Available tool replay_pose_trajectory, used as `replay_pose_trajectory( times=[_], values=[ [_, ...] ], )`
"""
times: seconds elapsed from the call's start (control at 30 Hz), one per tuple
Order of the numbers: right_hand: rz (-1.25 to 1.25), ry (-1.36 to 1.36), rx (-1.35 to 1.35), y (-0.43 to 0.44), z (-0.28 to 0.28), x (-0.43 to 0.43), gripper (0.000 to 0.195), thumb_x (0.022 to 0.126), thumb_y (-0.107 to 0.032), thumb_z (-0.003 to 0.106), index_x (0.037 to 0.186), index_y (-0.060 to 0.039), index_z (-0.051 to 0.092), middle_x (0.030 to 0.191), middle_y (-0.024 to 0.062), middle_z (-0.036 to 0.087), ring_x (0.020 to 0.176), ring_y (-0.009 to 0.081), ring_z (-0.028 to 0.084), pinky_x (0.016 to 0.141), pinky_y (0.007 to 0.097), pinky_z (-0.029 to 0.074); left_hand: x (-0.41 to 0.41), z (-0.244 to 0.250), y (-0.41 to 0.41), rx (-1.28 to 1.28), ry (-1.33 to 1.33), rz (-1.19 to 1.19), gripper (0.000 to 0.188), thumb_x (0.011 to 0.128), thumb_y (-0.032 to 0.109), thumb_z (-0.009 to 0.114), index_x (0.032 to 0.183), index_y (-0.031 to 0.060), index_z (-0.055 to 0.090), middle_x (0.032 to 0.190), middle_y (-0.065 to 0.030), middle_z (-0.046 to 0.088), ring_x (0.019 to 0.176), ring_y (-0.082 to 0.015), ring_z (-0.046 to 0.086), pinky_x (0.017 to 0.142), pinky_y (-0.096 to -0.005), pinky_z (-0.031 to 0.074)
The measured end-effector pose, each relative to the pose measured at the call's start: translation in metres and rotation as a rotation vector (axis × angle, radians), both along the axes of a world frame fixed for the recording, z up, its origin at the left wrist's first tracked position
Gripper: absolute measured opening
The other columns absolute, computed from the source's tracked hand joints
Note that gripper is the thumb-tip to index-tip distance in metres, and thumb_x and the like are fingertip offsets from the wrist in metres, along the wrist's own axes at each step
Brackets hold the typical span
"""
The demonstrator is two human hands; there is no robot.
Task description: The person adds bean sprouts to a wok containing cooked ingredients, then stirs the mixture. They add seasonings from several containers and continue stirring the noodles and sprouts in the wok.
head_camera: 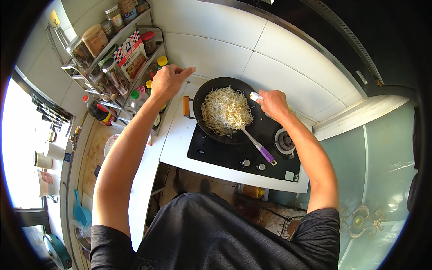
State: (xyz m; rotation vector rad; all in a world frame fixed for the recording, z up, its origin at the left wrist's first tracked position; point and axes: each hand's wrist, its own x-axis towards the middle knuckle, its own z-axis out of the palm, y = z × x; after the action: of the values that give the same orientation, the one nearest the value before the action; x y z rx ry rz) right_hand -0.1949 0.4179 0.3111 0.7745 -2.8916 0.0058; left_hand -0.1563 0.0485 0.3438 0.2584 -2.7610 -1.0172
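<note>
Bean sprouts are heaped in a dark wok with a wooden side handle, on the left part of a black gas hob. A metal spatula with a purple-and-grey handle rests with its head in the sprouts and its handle over the hob. My right hand grips a small white container above the wok's right rim, its end pointing left. My left hand is raised up and left of the wok, near the rack, fingers curled and thumb pointing right; whether anything small is between them is hidden.
A metal rack at left holds jars, bottles and a printed food packet. A second burner lies beneath my right forearm. Two knobs are on the hob's front. A tiled wall stands behind the wok, a frosted glass panel at right.
</note>
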Motion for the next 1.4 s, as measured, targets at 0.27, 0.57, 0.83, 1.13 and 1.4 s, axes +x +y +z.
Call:
replay_pose_trajectory(
  times=[0.27, 0.57, 0.83, 1.13, 1.4],
  values=[
    [-0.150, 0.051, -0.179, -0.011, 0.009, -0.010, 0.018, 0.088, -0.023, 0.071, 0.091, -0.0053, 0.067, 0.076, 0.0165, 0.070, 0.077, 0.0383, 0.070, 0.072, 0.0513, 0.052, 0.002, 0.002, 0.005, 0.049, 0.012, -0.015, 0.070, 0.083, 0.071, 0.067, 0.095, 0.0024, 0.076, 0.087, -0.0149, 0.074, 0.086, -0.0304, 0.072, 0.081, -0.0417, 0.055],
    [-0.062, 0.001, 0.058, -0.011, -0.003, -0.012, 0.015, 0.085, -0.020, 0.070, 0.090, -0.0058, 0.070, 0.076, 0.0188, 0.070, 0.079, 0.0400, 0.070, 0.075, 0.0510, 0.054, 0.002, -0.002, 0.002, 0.031, 0.017, -0.010, 0.069, 0.083, 0.070, 0.068, 0.092, 0.0020, 0.075, 0.083, -0.0142, 0.073, 0.082, -0.0297, 0.071, 0.077, -0.0415, 0.055],
    [-0.148, 0.039, -0.043, -0.014, 0.005, -0.016, 0.018, 0.087, -0.024, 0.071, 0.089, -0.0054, 0.070, 0.076, 0.0185, 0.070, 0.078, 0.0398, 0.070, 0.073, 0.0509, 0.053, 0.003, 0.001, 0.005, 0.059, 0.008, -0.020, 0.065, 0.085, 0.065, 0.070, 0.093, 0.0013, 0.076, 0.080, -0.0125, 0.073, 0.078, -0.0275, 0.071, 0.076, -0.0401, 0.055],
    [-0.189, -0.090, -0.745, -0.030, 0.023, 0.021, 0.026, 0.088, -0.024, 0.077, 0.085, -0.0014, 0.064, 0.067, 0.0109, 0.066, 0.059, 0.0227, 0.062, 0.059, 0.0379, 0.048, 0.004, 0.012, 0.030, 0.436, 0.132, -0.289, 0.042, 0.085, 0.031, 0.081, 0.113, 0.0001, 0.073, 0.077, -0.0092, 0.069, 0.059, -0.0112, 0.062, 0.058, -0.0283, 0.052],
    [0.096, -0.262, -0.911, -0.121, 0.032, 0.071, 0.027, 0.092, -0.022, 0.077, 0.086, 0.0007, 0.063, 0.067, -0.0016, 0.056, 0.063, 0.0063, 0.045, 0.056, 0.0268, 0.040, 0.033, 0.044, 0.036, 0.228, 0.003, -0.413, 0.039, 0.082, 0.038, 0.080, 0.092, 0.0001, 0.077, 0.080, -0.0133, 0.074, 0.070, -0.0219, 0.070, 0.066, -0.0344, 0.056]
  ],
)
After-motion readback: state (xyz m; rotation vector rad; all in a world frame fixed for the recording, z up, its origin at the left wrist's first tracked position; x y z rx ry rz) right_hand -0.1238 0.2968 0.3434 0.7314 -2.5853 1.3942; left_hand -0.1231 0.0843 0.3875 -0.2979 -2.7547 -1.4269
